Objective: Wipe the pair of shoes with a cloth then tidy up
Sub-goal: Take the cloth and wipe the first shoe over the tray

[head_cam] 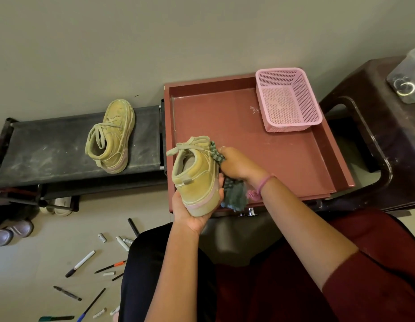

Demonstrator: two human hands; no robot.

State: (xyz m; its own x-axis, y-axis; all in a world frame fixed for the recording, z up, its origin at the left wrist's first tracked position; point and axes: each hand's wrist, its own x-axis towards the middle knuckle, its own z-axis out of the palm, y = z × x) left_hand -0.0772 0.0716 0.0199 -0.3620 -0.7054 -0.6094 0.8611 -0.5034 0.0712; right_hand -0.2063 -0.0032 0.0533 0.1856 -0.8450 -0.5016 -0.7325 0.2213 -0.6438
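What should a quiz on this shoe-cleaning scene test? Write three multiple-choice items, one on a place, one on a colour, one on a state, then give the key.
1. Where does the second tan lace-up shoe lie?
A. on the dark bench
B. in the tray
C. on the floor

2. What colour is the perforated plastic basket in the corner of the reddish-brown tray?
A. blue
B. pink
C. white

3. What is the right hand doing?
A. resting open on the tray
B. lifting the basket
C. pressing a grey-green cloth to the held tan shoe

Key: 1 A, it lies on the dark bench. 2 B, its mesh is pink. 3 C, the left hand cups the sole while the right wipes the side.
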